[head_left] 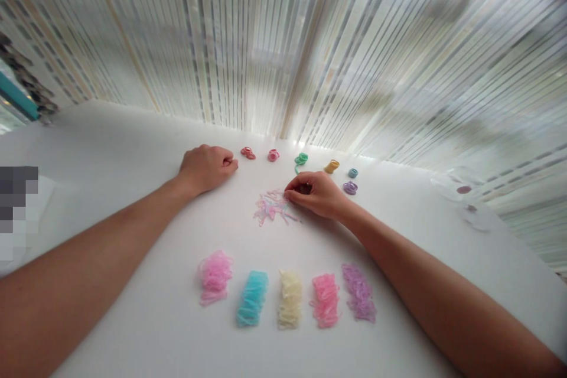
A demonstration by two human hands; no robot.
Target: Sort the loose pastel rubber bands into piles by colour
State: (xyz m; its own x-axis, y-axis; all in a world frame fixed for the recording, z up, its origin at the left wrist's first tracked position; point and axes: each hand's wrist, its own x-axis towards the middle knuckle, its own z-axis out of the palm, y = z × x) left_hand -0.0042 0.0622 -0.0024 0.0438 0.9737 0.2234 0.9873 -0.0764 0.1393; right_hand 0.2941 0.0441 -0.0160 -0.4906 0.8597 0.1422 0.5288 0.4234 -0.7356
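Observation:
A small mixed pile of pink, white and bluish rubber bands (270,208) lies loose in the middle of the white table. At its right edge my right hand (318,195) pinches thumb and forefinger together on a rubber band, its colour too small to tell. My left hand (208,168) rests closed on the table, up and left of the pile, thumb against the curled fingers. Whatever may be inside that fist is hidden. Beside it sits a little red bundle of bands (248,153).
Behind the pile stand small bundles: pink (273,155), green (301,159), yellow (332,166), blue (352,173) and purple (349,188). Nearer me lie larger heaps: pink (215,277), turquoise (253,299), cream (290,300), coral-pink (325,300), purple (358,292). A string curtain (248,41) borders the table.

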